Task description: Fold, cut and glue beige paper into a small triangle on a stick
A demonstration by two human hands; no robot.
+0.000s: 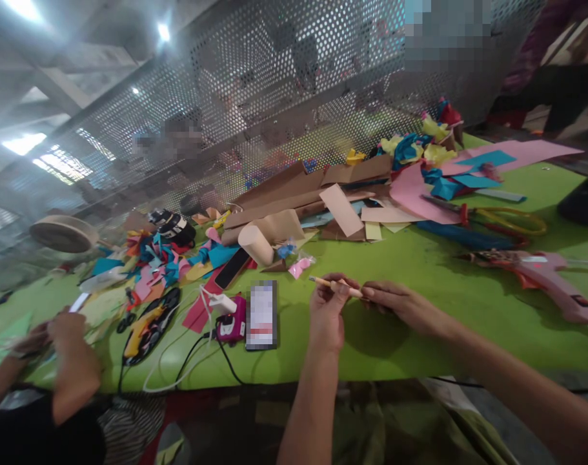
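Observation:
Both of my hands are over the front of the green table, holding a thin yellowish pencil that lies nearly level. My left hand is closed around its middle, with the dark-tipped end sticking out to the left. My right hand pinches at the other end, by a pale section that may be rolled paper; its fingertips partly hide that end. A small clear bag with a pink piece lies just beyond my left hand. To its left is a phone with a lit screen.
A pink glue gun and yellow-handled scissors lie to the right. Cardboard, coloured paper and a beige paper roll spread along the back. A magenta power adapter with cables sits left. A co-worker's hands work at far left.

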